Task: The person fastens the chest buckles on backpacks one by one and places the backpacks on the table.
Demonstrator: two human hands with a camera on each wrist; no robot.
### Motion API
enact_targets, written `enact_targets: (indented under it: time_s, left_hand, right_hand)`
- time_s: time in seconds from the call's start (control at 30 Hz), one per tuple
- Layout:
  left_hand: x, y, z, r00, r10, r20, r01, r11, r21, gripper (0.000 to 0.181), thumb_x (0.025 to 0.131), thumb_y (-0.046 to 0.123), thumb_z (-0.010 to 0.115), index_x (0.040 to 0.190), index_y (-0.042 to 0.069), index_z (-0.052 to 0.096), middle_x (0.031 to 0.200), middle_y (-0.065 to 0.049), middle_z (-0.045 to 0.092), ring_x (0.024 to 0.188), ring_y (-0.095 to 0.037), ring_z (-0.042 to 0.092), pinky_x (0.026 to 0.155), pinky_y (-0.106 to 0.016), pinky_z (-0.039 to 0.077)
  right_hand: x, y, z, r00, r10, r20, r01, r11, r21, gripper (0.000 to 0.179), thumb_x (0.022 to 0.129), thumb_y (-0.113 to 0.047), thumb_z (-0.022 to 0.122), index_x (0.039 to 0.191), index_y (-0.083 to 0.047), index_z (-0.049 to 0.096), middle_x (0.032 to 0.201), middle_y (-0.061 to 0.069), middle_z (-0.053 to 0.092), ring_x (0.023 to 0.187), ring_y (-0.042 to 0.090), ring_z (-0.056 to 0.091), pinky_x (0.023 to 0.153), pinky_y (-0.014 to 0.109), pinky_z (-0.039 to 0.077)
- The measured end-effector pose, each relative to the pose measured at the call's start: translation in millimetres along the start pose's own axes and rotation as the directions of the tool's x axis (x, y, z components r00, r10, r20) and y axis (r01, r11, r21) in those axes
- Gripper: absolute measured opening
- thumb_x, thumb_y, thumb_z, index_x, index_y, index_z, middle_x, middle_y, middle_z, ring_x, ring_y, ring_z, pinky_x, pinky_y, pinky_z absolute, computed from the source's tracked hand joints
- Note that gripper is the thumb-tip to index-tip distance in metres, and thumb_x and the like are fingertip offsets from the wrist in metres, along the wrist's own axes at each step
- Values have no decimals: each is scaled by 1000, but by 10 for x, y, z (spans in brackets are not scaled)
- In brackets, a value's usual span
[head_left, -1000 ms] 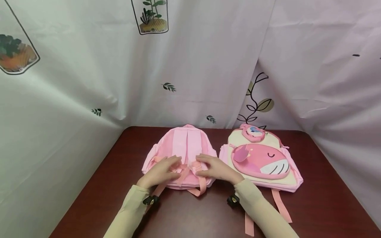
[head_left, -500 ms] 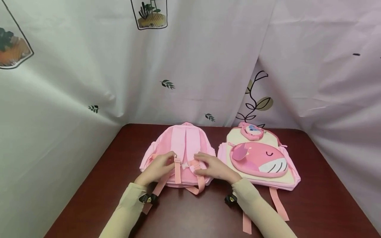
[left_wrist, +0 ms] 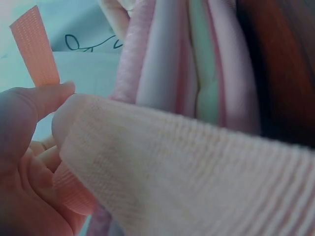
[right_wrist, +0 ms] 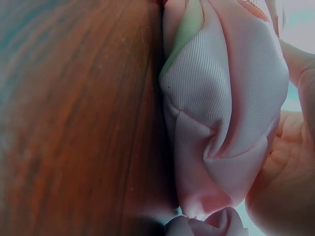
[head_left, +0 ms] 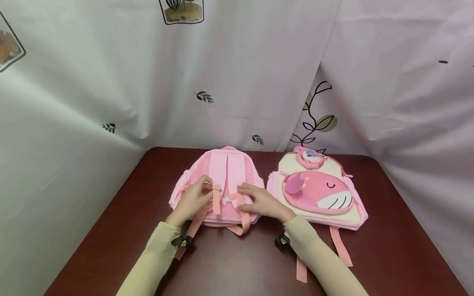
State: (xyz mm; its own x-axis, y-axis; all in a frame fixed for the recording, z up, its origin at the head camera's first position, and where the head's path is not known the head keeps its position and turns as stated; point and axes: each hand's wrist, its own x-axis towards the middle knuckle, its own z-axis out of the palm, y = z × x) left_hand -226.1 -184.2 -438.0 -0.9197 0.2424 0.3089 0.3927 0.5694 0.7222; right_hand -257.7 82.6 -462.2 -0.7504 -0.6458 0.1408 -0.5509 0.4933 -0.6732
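Observation:
A pink backpack (head_left: 218, 168) lies on the table with its padded back and shoulder straps facing up. On its left strap, my left hand (head_left: 191, 200) pinches the orange webbing strap (head_left: 216, 201) by its buckle between thumb and fingers. The left wrist view shows the strap's loose end (left_wrist: 37, 46) sticking up past the thumb. My right hand (head_left: 264, 202) holds the right orange webbing strap (head_left: 244, 218), thumb and fingers around it. A small pale clip (head_left: 226, 200) shows between the hands. In the right wrist view, the backpack's side (right_wrist: 226, 98) hides the right fingertips.
Close on the right lies a second backpack (head_left: 289, 164), cream and pink with a whale pocket (head_left: 316, 192). Its orange straps (head_left: 340, 246) trail toward the front, partly under the right forearm. A printed curtain (head_left: 237, 74) stands behind the dark wooden table (head_left: 229, 263).
My left hand has lifted the left strap's buckle, so its loose end hangs down in view, and shifted slightly away from the right hand. The right hand stays at its strap. The head view tilts down.

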Motion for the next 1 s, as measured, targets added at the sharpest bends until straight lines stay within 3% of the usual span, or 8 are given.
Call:
enact_targets:
  time_s: [0.13, 0.4, 0.63, 0.8, 1.0]
  left_hand:
    - [36, -11, -5, 1000, 28, -5, -28, 999, 31, 18, 94, 6, 68, 108, 10, 57, 98, -10, 75, 92, -21, 69, 76, -38, 54]
    - [105, 17, -28, 996, 81, 41, -75, 989, -126, 12, 98, 7, 66, 109, 7, 69, 102, -5, 72, 101, -23, 68, 89, -44, 55]
    - [83, -1, -69, 998, 53, 35, -46, 980, -193, 15, 98, 9, 66, 111, 8, 72, 104, -4, 72, 97, -17, 66, 89, -33, 54]
    - [43, -22, -90, 998, 25, 49, -11, 963, -269, 18, 99, 10, 64, 115, 4, 71, 106, -9, 72, 96, -18, 65, 86, -26, 53]
    - [36, -47, -93, 998, 23, 53, -5, 945, -327, 21, 100, 7, 63, 118, -1, 68, 109, -15, 71, 96, -15, 65, 84, -22, 52]
  right_hand:
    - [48, -20, -23, 1000, 2, 5, -2, 1000, -8, 69, 89, -41, 75, 144, -5, 55, 154, 12, 45, 146, 27, 35, 118, 45, 29]
    - [55, -45, -88, 1000, 11, -3, -11, 1000, -13, 70, 88, -42, 76, 144, -5, 55, 155, 11, 45, 146, 26, 35, 118, 45, 29]
    - [48, -65, -63, 1000, -28, -8, 27, 999, -36, 66, 89, -38, 74, 142, -2, 57, 152, 14, 47, 145, 29, 37, 118, 46, 29]
    - [94, -99, 20, 998, -57, -13, 55, 990, -131, 58, 88, -34, 70, 136, -1, 62, 143, 16, 56, 142, 34, 40, 117, 49, 29]
    - [230, -156, 142, 997, -31, -72, 8, 957, -289, 47, 83, -34, 71, 121, -6, 71, 127, 9, 65, 127, 28, 50, 109, 45, 38]
